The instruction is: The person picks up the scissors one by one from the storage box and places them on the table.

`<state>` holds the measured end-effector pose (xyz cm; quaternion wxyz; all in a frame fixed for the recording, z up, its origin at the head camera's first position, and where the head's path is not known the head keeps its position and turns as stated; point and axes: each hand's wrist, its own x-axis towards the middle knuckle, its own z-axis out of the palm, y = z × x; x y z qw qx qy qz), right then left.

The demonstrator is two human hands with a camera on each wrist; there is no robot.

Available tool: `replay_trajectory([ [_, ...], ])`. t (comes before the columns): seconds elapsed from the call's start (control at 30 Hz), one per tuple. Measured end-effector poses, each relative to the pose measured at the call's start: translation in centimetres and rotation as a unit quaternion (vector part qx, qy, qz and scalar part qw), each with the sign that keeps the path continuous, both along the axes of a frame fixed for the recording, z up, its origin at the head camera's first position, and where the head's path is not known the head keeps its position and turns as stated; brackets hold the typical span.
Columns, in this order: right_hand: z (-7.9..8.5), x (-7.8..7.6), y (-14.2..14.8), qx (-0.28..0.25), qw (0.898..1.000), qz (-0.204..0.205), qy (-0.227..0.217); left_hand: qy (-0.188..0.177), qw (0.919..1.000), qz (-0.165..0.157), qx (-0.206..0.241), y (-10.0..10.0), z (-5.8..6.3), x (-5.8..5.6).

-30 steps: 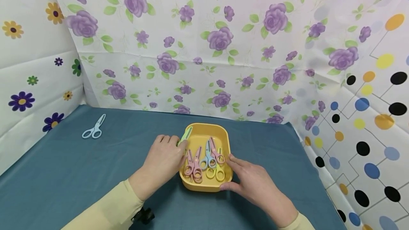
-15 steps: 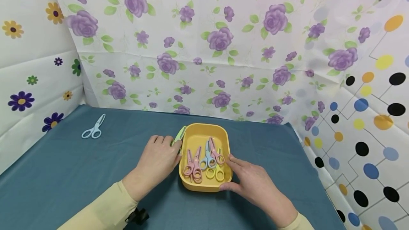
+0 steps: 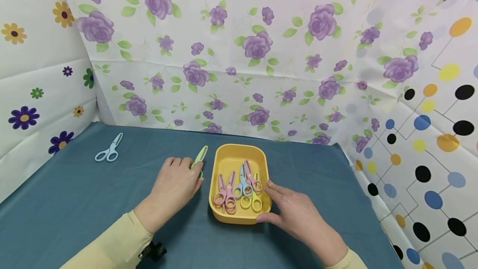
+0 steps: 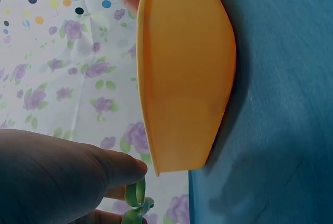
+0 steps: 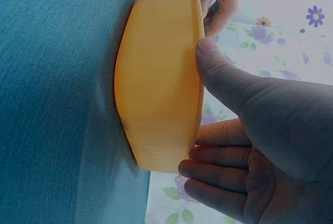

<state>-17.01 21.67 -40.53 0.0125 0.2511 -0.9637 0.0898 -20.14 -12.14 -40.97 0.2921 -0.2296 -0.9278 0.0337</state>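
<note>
My left hand (image 3: pixel 169 188) pinches a pair of light-green scissors (image 3: pixel 200 155) by its handles, blade pointing up and away, just left of a yellow tray (image 3: pixel 239 220). In the left wrist view the green handle loops (image 4: pixel 136 193) show at the thumb tip. My right hand (image 3: pixel 298 211) rests against the tray's right side; in the right wrist view its thumb touches the rim and its fingers are nearly straight. Inside the tray lie pink scissors (image 3: pixel 230 196), blue scissors (image 3: pixel 243 185) and yellow scissors (image 3: pixel 256 204), partly overlapping.
Light-blue scissors (image 3: pixel 109 149) lie alone at the far left of the blue tablecloth (image 3: pixel 123 190). Behind the table hangs a flowered curtain (image 3: pixel 224 94), with a dotted cloth (image 3: pixel 429 165) on the right side.
My left hand has carried the green scissors leftward, from over the tray's left rim to outside it. The right hand and tray have stayed in place.
</note>
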Motion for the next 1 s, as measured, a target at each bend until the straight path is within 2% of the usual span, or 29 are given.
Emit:
replay_trajectory([
  [0.2, 0.0, 0.0, -0.1, 0.001, 1.000, 0.000, 0.001, -0.009, 0.9999, 0.013, 0.006, -0.5, -0.1, -0.3],
  [0.67, 0.1, 0.1, -0.1, 0.003, 1.000, -0.009, -0.006, -0.022, 0.9993, 0.029, 0.001, -1.5, -1.3, -1.5],
  [1.0, 0.1, 0.1, -0.1, 0.002, 1.000, -0.006, 0.003, -0.067, 0.9958, 0.062, -0.005, -2.7, -2.1, -2.3],
])
